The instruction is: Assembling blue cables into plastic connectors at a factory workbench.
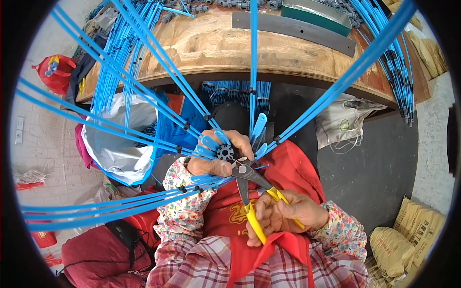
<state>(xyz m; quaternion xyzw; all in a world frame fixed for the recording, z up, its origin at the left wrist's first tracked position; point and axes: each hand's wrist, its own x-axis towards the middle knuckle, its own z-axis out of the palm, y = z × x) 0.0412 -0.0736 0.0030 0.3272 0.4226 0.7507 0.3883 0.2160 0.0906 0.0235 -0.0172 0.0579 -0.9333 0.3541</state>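
My left hand [209, 165] is wrapped round a black, slotted round hub [224, 152] held above my lap. Long blue plastic rods [338, 80] fan out from around it, with flat, widened blue ends near the hub and small black clips along them. My right hand [288, 211] grips a pair of pliers [243, 169] with yellow handles, which are spread apart. The jaws are at the lower right edge of the hub, close to my left thumb. A thin bit of wire seems to show there, but it is too small to be sure.
Ahead stands a wooden workbench [206, 53] with a metal strip [293, 32], a green tray [317, 17] and bundles of blue rods. A white-lined blue bag [117, 151] stands at the left. A cloth bag [343, 122] hangs under the bench; sacks [391, 249] lie at the lower right.
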